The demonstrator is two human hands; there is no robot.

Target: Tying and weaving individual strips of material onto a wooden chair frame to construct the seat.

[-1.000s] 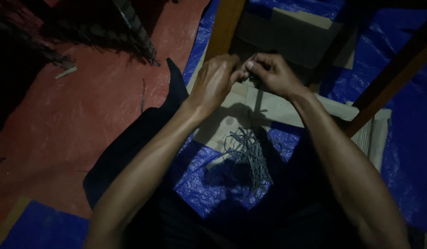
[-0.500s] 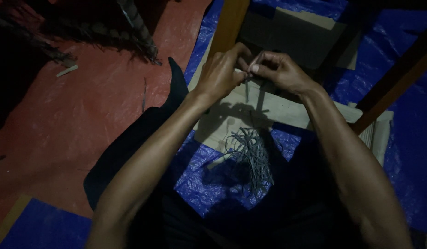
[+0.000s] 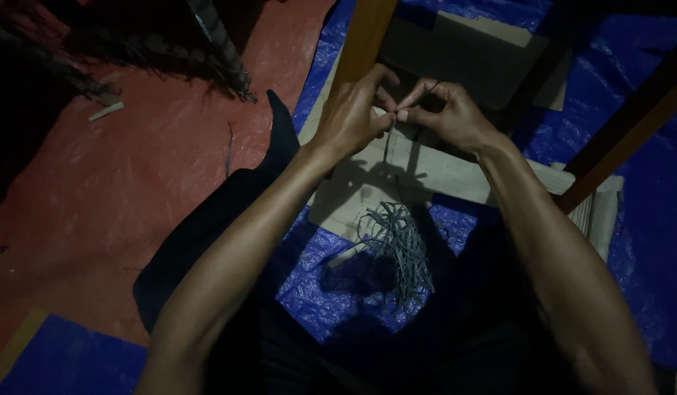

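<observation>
My left hand [image 3: 353, 113] and my right hand [image 3: 448, 113] meet fingertip to fingertip above a pale wooden bar [image 3: 455, 172]. Both pinch a thin grey strip [image 3: 388, 143] that hangs down between them. Below the hands a loose bundle of grey strips [image 3: 397, 245] lies on the blue tarp [image 3: 331, 285]. An upright wooden post [image 3: 362, 40] stands just behind my left hand.
A red sheet [image 3: 133, 197] covers the floor on the left, with dark frond-like pieces [image 3: 207, 51] at its top. A dark cloth [image 3: 207, 234] lies under my left forearm. A slanted brown wooden beam [image 3: 624, 139] crosses on the right. Blue tarp continues at the right.
Both hands have shifted slightly up and closer together, still pinching the thin strip. The bundle below has stayed in place.
</observation>
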